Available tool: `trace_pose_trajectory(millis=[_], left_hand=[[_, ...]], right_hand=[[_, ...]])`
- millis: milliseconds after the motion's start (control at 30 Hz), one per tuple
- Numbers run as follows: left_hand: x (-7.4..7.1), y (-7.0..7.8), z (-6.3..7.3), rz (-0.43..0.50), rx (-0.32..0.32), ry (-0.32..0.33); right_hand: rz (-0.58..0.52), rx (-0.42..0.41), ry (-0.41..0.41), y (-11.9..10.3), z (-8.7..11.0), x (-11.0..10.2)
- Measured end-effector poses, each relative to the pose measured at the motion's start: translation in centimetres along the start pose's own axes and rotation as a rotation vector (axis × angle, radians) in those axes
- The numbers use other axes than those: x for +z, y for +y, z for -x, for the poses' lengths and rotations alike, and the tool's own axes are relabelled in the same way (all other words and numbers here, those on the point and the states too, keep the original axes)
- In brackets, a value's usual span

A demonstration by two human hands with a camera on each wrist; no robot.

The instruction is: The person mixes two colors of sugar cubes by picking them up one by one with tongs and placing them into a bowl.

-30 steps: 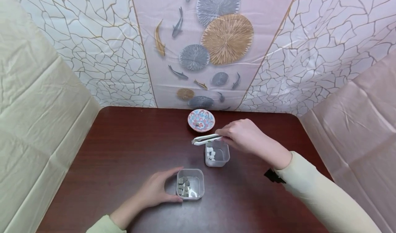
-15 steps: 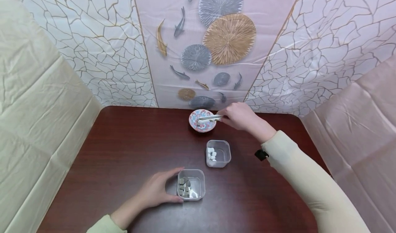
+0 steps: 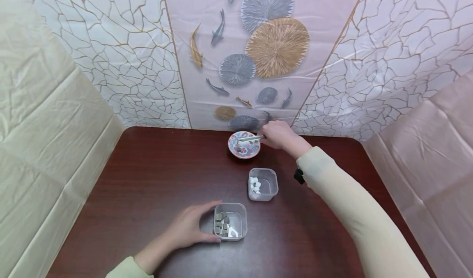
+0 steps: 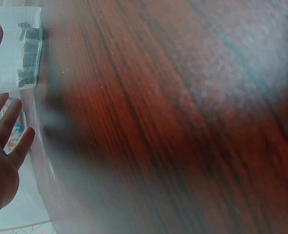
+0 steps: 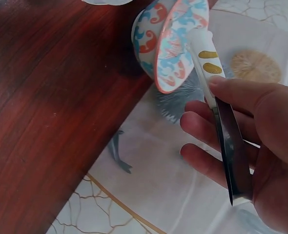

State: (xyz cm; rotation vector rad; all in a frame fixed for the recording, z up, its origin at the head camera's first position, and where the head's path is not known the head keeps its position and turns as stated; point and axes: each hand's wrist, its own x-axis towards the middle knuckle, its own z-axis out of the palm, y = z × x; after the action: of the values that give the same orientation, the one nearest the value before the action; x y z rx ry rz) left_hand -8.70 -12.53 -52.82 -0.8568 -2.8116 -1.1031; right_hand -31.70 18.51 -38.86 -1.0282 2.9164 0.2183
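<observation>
My left hand point(image 3: 188, 226) spans a clear plastic container point(image 3: 242, 228), thumb at one near corner and fingers at the far one. Several small grey-brown cubes point(image 3: 219, 225) lie along its left side. My right hand point(image 3: 277, 134) holds a pair of white tongs point(image 5: 207, 63) with gold spots and a metal inner face. Their tips reach over a patterned blue, red and white bowl point(image 3: 233, 150) at the table's back edge. Something dark and small point(image 3: 240, 150) lies in the bowl; whether the tips pinch anything cannot be made out.
A second clear container point(image 3: 271, 187) with several white cubes point(image 3: 255, 184) stands between the bowl and the first container. Beneath everything is a dark red wooden table point(image 3: 155, 175). A patterned cloth wall point(image 3: 207, 109) rises right behind the bowl.
My right hand has carried the tongs away from above the white-cube container, back and up to the bowl, and their tips have come over it. My left hand keeps its place at the container.
</observation>
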Motion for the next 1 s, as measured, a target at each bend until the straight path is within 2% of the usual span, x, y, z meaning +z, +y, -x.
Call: trace_pose_trajectory(millis=[267,533,733,1000], left_hand=[[0.1,0.3,-0.1,-0.001,-0.004,-0.008],[0.1,0.3,-0.1,0.017,0.008,-0.007],[0.2,0.2,-0.1,0.022,0.021,0.004],[0.0,0.1,-0.1,0.017,0.012,0.002]], right_hand=[[-0.023,0.005,-0.031,0.5,-0.8,1.1],[-0.040,0.054,-0.023,0.9,-0.3,1.1],[-0.072,0.050,0.001,0.8,1.2,0.2],[-0.167,-0.031,0.044,-0.5,4.5,-1.5]])
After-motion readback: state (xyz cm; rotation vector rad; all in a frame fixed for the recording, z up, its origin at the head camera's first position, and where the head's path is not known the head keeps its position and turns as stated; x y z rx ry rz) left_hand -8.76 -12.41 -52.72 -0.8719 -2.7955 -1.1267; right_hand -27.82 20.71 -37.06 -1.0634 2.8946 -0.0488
